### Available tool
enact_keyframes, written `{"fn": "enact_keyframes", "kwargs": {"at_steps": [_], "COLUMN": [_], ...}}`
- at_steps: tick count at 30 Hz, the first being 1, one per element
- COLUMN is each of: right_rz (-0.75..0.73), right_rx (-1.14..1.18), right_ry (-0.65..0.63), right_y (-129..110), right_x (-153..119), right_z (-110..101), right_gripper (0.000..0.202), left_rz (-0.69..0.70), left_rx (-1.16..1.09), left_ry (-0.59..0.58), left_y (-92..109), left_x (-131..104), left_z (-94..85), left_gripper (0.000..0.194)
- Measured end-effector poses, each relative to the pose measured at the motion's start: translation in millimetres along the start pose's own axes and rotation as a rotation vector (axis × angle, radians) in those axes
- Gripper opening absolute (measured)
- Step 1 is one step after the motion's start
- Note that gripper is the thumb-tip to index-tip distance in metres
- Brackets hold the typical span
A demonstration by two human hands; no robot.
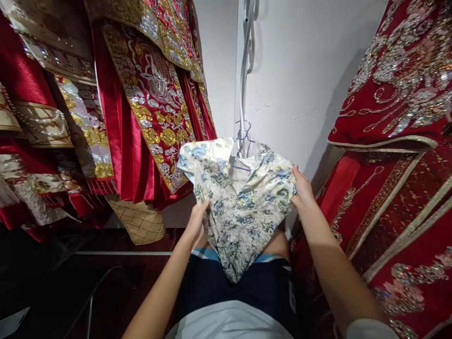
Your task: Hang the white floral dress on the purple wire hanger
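2 hands (198,217) (303,189) hold garment (243,212) (hanger (241,167) inside)

Not a single word, brand, number or label legible in this view. On the side of the dark shorts (271,287), a pale curved mark (292,297), too small and too slanted to make out as letter, numeral or logo. On the white wall (303,56), short broken dark marks (262,108), likewise unreadable as any writing or sign.
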State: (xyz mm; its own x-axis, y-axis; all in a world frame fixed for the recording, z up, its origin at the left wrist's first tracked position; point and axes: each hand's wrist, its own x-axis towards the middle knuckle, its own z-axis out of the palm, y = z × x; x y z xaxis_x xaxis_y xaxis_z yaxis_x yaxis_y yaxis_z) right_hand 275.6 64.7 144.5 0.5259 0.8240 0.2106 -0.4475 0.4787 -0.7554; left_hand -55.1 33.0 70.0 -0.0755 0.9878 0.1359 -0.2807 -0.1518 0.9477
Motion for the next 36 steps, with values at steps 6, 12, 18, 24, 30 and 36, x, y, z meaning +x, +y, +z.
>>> {"fn": "enact_keyframes", "kwargs": {"at_steps": [6,12,18,24,30,36], "right_rz": [-0.049,-0.151,0.104,0.097,0.126,0.128], "right_rx": [-0.186,-0.520,-0.571,-0.592,-0.620,-0.524], "right_ry": [0.055,0.115,-0.433,-0.446,-0.435,-0.488], "right_y": [22.5,92.7,132.9,124.7,98.3,84.8], "right_x": [-39.0,-114.4,-137.9,-143.8,-158.2,-165.0], "right_z": [-36.6,-58.9,1.2,4.9,-12.6,-5.6], "right_gripper": [0.040,0.040,0.040,0.037,0.034,0.024], "left_rz": [0.000,-0.100,-0.070,-0.074,0.483,0.577], "left_rx": [0.043,0.074,0.068,0.114,0.389,0.609], "left_ry": [0.116,0.183,0.170,0.169,0.457,-0.001], "left_y": [-54.4,-66.6,-60.9,-74.3,-85.9,-83.5], "left_x": [-29.7,-58.5,-64.5,-64.2,-75.9,-71.3], "left_z": [3.4,8.2,6.1,1.9,21.2,61.6], "left_gripper": [0.047,0.041,0.047,0.053,0.059,0.028]}}
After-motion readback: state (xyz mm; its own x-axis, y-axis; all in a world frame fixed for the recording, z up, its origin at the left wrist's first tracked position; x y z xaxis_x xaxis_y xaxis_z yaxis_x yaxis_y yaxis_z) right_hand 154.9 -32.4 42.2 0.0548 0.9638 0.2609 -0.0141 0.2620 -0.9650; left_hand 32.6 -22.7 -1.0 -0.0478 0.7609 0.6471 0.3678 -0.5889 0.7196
